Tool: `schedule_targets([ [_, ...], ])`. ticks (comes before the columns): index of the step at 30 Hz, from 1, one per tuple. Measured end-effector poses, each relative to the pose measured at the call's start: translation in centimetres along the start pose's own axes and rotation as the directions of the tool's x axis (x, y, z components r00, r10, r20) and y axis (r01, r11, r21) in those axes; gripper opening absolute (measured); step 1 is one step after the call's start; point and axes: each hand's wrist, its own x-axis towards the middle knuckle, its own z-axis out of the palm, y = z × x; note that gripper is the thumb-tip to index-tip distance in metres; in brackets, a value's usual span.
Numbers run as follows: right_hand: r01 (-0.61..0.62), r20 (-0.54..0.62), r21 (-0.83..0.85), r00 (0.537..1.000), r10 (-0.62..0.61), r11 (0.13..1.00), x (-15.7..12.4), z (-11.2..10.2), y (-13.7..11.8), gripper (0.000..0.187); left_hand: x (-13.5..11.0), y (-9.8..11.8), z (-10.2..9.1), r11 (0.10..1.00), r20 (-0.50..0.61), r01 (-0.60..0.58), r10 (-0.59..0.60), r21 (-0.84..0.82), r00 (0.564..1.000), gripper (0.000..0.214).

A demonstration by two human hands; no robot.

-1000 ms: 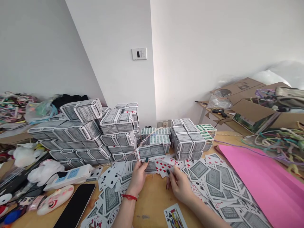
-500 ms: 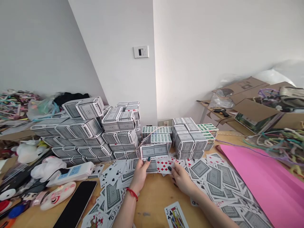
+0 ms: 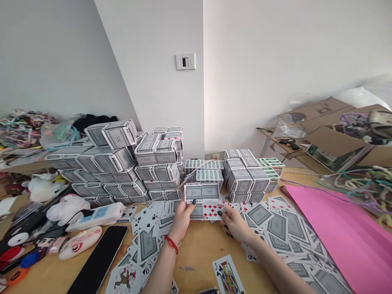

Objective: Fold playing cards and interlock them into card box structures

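Observation:
My left hand [image 3: 182,221] pinches the left end of a small box made of joined playing cards [image 3: 202,192], thumb on its lower edge. My right hand [image 3: 235,223] holds a face-up red diamond card [image 3: 213,211] against the bottom of that box. Both hands have dark green nails, and a red string is tied round the left wrist. The box stands on the wooden table [image 3: 199,253] in front of stacks of similar card boxes [image 3: 122,163]. Loose cards [image 3: 269,224] lie face down around both hands.
A second stack of card boxes [image 3: 245,175] stands at the back right. A pink paper sheet [image 3: 337,232] covers the right of the table. A black phone [image 3: 98,261], a white power strip [image 3: 98,216] and plush toys lie at left. A jack card [image 3: 228,277] lies near the front edge. Cardboard boxes [image 3: 330,139] stand far right.
Both hands have moved forward and brought the red diamond card flat under the card box. The camera has tipped slightly down and left.

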Motion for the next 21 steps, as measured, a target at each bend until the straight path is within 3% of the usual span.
schedule_targets([
  [13,-0.019,0.024,0.016,1.0,0.019,1.0,0.1,-0.1,-0.1,0.027,-0.4,-0.3,1.0,1.0,0.029,-0.005,0.004,0.027,1.0,0.031],
  [21,-0.042,0.02,-0.026,0.999,0.042,0.999,-0.1,0.3,-0.2,0.027,-0.8,0.1,2.1,0.995,0.05,-0.078,0.075,0.065,0.996,0.037],
])
